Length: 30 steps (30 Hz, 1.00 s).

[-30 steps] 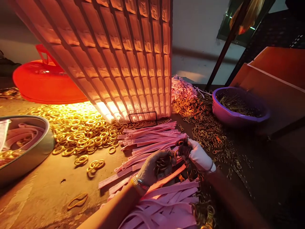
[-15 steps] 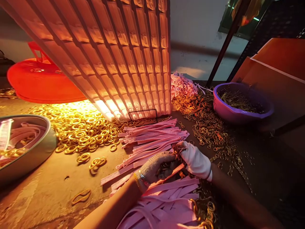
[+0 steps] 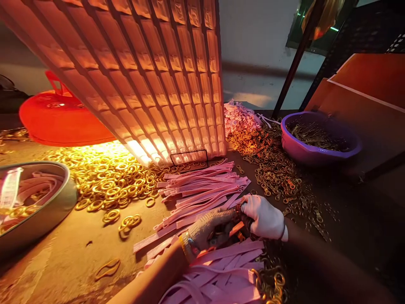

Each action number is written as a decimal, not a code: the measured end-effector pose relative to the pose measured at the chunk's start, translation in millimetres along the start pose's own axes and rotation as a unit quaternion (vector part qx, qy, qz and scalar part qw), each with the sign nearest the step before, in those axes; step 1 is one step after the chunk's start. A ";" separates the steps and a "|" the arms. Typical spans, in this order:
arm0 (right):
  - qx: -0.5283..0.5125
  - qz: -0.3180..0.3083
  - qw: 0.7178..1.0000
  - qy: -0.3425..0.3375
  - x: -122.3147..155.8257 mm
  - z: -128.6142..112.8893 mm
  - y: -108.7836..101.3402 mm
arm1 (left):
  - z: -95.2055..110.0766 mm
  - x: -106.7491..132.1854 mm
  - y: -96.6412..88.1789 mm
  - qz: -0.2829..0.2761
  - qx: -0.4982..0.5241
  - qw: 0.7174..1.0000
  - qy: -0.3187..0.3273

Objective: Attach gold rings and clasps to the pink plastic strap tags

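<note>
My left hand [image 3: 210, 230], in a dotted knit glove, is closed on a pink strap [image 3: 237, 228] that shows under its fingers. My right hand [image 3: 264, 217], in a white glove, meets it fingertip to fingertip; its fingers are closed, and what they pinch is dark and hidden. Just beyond my hands lies a row of flat pink straps [image 3: 196, 192] with looped ends. Below my wrists is a heap of more pink straps [image 3: 221, 274]; gold-coloured rings and clasps [image 3: 276, 280] are at its right-hand ends.
Loose gold rings [image 3: 114, 185] spread left beneath a glowing red lamp [image 3: 63, 118]. A tall ribbed panel [image 3: 164, 84] stands behind the straps. Metal clasps [image 3: 275, 164] lie right, near a purple basin [image 3: 319, 152]. A round tub [image 3: 68, 190] with straps and rings is at left.
Both hands stay together. My right hand has shifted slightly right and turned, its back now facing up more. The whole view has tipped a little.
</note>
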State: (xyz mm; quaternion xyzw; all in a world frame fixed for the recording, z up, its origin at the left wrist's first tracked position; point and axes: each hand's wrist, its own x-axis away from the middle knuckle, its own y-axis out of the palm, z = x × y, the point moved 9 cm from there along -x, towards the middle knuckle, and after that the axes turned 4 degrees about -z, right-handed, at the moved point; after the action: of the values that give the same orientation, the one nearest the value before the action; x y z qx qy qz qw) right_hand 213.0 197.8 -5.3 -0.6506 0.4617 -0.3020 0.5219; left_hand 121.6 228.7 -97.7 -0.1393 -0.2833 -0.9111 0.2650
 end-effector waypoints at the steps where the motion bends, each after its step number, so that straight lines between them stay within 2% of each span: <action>1: -0.025 0.005 1.000 0.017 1.1 4.1 -1.0 | 3.5 -0.4 2.4 -0.002 -0.014 1.000 0.002; 3: -0.069 0.014 0.996 0.054 2.3 12.0 0.4 | 10.9 0.8 7.2 0.000 -0.061 0.998 0.010; 7: -0.087 -0.002 0.988 0.125 2.2 19.7 10.9 | 24.5 7.3 9.3 0.057 -0.180 0.981 0.050; 10: -0.002 -0.041 0.988 0.149 0.9 11.9 15.8 | 18.6 5.1 11.2 0.044 -0.102 0.992 0.054; 12: 0.063 -0.066 0.988 0.126 -1.2 -1.8 17.7 | 12.5 1.2 8.9 0.034 -0.030 0.998 0.047; 14: 0.084 -0.083 0.987 0.111 -2.6 -12.2 19.5 | 10.1 -1.2 3.0 0.042 0.001 0.998 0.046; 16: 0.054 -0.081 0.983 0.155 -1.8 -7.6 19.1 | 11.3 -1.0 -2.4 0.054 0.003 0.997 0.051; 18: -0.022 -0.062 0.975 0.212 0.7 5.6 18.5 | 14.6 1.3 -5.7 0.058 -0.011 0.997 0.050; 22: -0.176 0.051 0.957 0.225 6.6 33.7 10.9 | 37.2 3.4 -14.9 0.063 -0.086 0.993 0.052; 23: -0.197 0.078 0.951 0.227 10.1 41.5 10.1 | 50.2 1.6 -20.2 0.079 -0.156 0.982 0.066; 24: -0.212 0.097 0.945 0.230 13.9 48.5 11.4 | 66.4 -1.5 -25.9 0.104 -0.245 0.960 0.085; 26: -0.240 0.112 0.936 0.231 20.3 57.2 19.3 | 101.8 -11.8 -34.1 0.165 -0.439 0.873 0.133; 28: -0.266 0.113 0.931 0.224 24.0 59.1 30.1 | 126.0 -28.8 -38.4 0.202 -0.539 0.801 0.167; 30: -0.284 0.109 0.927 0.220 26.1 58.1 40.4 | 133.5 -50.0 -40.3 0.206 -0.583 0.765 0.179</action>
State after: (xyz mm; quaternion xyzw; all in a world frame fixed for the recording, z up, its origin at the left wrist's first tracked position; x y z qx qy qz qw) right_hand 262.5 196.0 -62.1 -0.6339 0.6997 -0.2354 0.2305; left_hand 153.9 355.9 -28.9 -0.1567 0.3908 -0.8327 0.3596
